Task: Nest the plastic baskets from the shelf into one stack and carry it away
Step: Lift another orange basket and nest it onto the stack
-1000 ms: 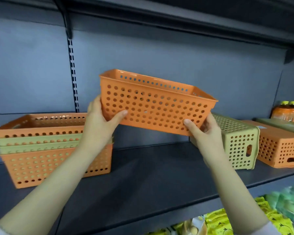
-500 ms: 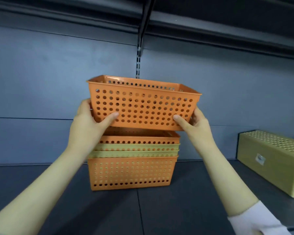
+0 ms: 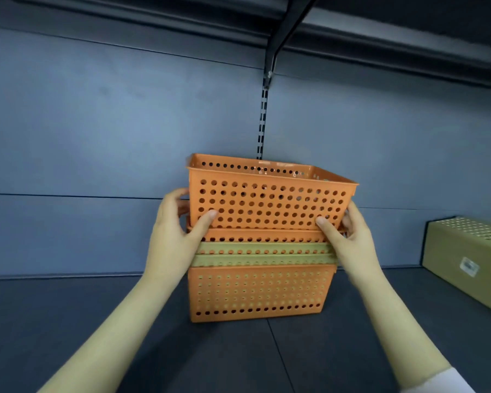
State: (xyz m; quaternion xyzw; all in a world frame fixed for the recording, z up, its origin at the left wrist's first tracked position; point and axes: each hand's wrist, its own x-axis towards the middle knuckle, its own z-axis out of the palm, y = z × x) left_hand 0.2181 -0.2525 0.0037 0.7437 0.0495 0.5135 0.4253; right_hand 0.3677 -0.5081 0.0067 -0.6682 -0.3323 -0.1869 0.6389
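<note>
1. Your left hand and right hand are each clasped on an end of the top orange basket, thumbs on the near wall, the other fingers behind the end walls. Its base sits just inside the mouth of the nested stack, which stands on the shelf directly below your thumbs.

2. The basket looks slightly tilted, its corner above your right thumb riding lower. Push down like this and, in my judgement, it can wedge crooked against the rim beneath.

3. Both thumbs lie close to the stack's top rim. If the basket drops suddenly, they may get pinched between the walls.

4. A hard shove from your fingertips could slide the light stack back toward the rear panel, or tip it.

5. The green basket on its side, beyond your right fingers, lies well apart; it probably still needs nesting, so don't carry the stack off early.
</note>
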